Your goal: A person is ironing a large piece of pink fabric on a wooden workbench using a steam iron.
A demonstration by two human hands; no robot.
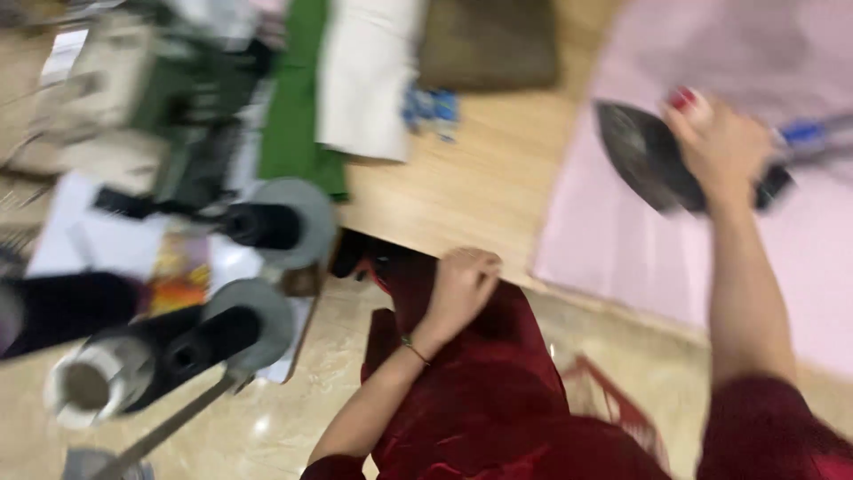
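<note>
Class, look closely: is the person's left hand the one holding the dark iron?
No: the right hand grips the iron over the pink cloth, while the left hand rests on dark red fabric.

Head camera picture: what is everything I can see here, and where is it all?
Iron: one, dark, on the pink cloth, right.
Pink cloth: one, spread over the table's right side.
Wooden table: one, light tan, centre.
Red fabric: one, dark red, hanging from the table edge at the bottom.
Folded fabrics: several, green, white and brown, top.
Thread cones: about three, black, left; blurred.
Left hand: resting on the red fabric.
Right hand: gripping the iron.
</note>
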